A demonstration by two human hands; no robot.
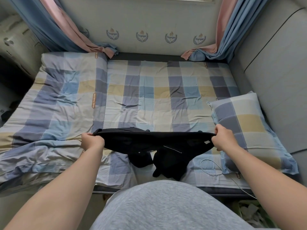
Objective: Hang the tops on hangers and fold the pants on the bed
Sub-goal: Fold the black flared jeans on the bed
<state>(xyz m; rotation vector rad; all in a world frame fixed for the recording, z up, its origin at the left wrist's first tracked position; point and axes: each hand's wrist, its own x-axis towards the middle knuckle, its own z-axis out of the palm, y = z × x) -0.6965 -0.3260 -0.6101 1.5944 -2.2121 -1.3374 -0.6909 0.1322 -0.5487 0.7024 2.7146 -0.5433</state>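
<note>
Head view: black pants (154, 143), waistband stretched flat between left hand (92, 141) and right hand (223, 139), each grip pinching one end, legs pooling on bed (149, 97) for folding.

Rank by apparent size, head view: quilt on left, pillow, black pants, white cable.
1. quilt
2-3. pillow and black pants: look alike; the pants are bunched and held nearer the camera, so unranked
4. white cable

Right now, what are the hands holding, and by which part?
The black pants, stretched between both: left hand pinches one end of the waistband, right hand the other.
</note>
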